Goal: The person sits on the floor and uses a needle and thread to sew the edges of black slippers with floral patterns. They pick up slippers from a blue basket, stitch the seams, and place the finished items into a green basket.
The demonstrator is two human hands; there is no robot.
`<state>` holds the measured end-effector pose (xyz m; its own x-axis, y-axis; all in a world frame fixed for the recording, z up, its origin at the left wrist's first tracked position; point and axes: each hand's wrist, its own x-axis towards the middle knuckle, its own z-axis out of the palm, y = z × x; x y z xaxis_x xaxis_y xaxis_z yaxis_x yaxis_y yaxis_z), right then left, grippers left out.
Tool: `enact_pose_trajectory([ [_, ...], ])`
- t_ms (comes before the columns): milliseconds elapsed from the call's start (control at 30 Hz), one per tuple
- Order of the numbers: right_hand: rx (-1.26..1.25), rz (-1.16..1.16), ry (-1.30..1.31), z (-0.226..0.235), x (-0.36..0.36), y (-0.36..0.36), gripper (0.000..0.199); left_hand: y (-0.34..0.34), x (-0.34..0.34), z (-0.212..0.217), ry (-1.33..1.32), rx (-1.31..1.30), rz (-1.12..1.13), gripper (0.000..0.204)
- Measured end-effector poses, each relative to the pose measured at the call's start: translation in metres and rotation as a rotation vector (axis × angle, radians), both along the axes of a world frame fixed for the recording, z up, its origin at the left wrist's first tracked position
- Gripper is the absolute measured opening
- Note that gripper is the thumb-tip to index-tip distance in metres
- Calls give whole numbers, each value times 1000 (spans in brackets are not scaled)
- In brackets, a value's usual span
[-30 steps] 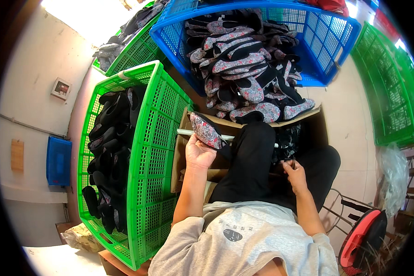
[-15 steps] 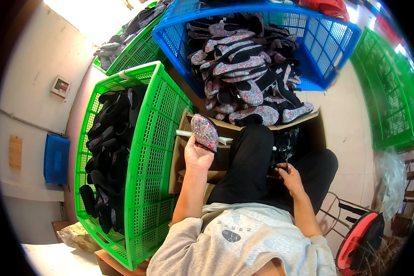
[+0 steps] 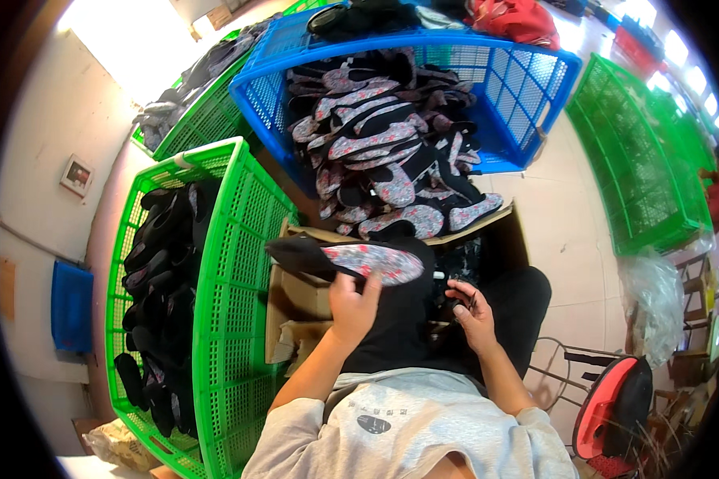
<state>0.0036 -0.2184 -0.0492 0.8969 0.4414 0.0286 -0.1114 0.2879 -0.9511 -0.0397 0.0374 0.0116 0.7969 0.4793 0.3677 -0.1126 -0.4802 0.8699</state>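
My left hand (image 3: pixel 353 306) grips a flat slipper-like shoe (image 3: pixel 351 261) with a black upper and a flowered insole, held sideways over a cardboard box (image 3: pixel 291 299). My right hand (image 3: pixel 471 313) is curled around a small dark object above my lap; what it is cannot be made out. Straight ahead a blue crate (image 3: pixel 527 88) leans toward me, spilling several flowered and black shoes (image 3: pixel 383 168).
A green crate (image 3: pixel 224 319) on my left holds several black shoes (image 3: pixel 156 279). More green crates stand at the back left (image 3: pixel 204 120) and at the right (image 3: pixel 655 176). A red and black stool (image 3: pixel 611 407) and a clear plastic bag (image 3: pixel 655 307) sit at the lower right.
My left hand has turned the shoe from pointing away to lying sideways, toe to the left, and raised it slightly. My right hand has stayed over my lap.
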Motion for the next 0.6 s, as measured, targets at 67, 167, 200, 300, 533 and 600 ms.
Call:
enact_pose_trajectory([
  [67,56,-107,-136,11,2,-2,52,-26,10,23,-1,153,-168,22],
  [167,20,-184,-194,30,8,-14,46,-63,26,15,88,-64,-355,23],
  [200,21,-216,-201,35,8,-19,44,-72,31,11,155,-185,-437,25],
  [300,-55,-295,-201,56,6,-41,41,-110,47,12,112,-740,-632,29],
  [533,-258,-443,-285,69,-1,-59,39,-152,52,-19,198,-1307,-727,26],
  [600,-432,-370,-195,79,-5,-59,40,-151,45,-23,220,-1388,-692,26],
])
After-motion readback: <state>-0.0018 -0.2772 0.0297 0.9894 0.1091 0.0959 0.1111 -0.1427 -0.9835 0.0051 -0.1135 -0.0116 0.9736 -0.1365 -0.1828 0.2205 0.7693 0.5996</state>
